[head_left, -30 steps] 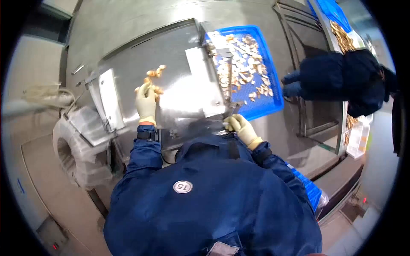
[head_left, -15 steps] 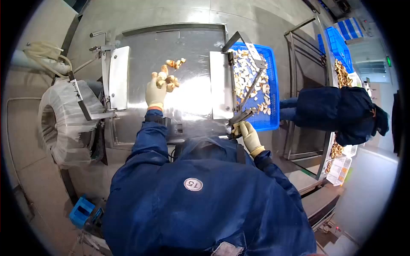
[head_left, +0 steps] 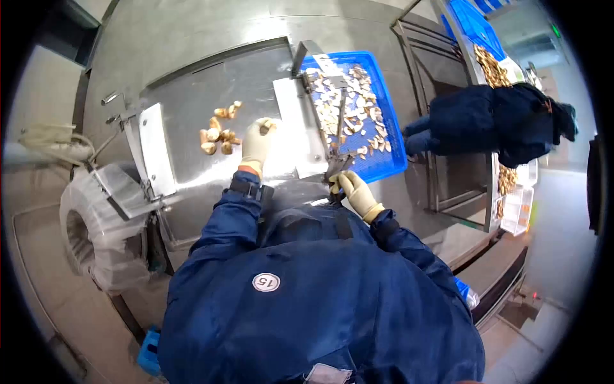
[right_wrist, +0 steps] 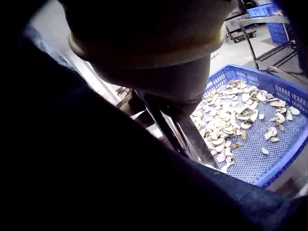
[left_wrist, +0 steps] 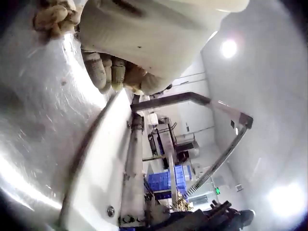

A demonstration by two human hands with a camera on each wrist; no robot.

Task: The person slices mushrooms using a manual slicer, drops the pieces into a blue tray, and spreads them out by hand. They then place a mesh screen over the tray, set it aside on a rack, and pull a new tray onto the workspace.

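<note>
My gloved left hand (head_left: pixel 257 146) is over the steel worktop (head_left: pixel 252 73), next to a white strip (head_left: pixel 294 131) along its right side. Its fingers curl round a brownish mushroom (left_wrist: pixel 135 78), mostly hidden by the glove in the left wrist view. Several whole mushrooms (head_left: pixel 215 136) lie loose to the left of that hand. At the front end of a hinged metal cutter (head_left: pixel 341 121), my gloved right hand (head_left: pixel 361 195) grips its dark handle (head_left: pixel 336 168). Beyond the cutter, a blue mesh basket (head_left: pixel 396 153) holds many mushroom slices (right_wrist: pixel 226 118).
A second white strip (head_left: pixel 157 148) and bracket border the worktop's left side, beside a plastic-wrapped round bin (head_left: pixel 105 224). To the right are a metal rack (head_left: pixel 441 160) and another person (head_left: pixel 492 118) in dark blue, near more mushrooms (head_left: pixel 491 64).
My left hand has moved right, from the mushroom pile toward the cutter, with a mushroom in its fingers. The right hand stays at the cutter's handle. The head view has shifted.
</note>
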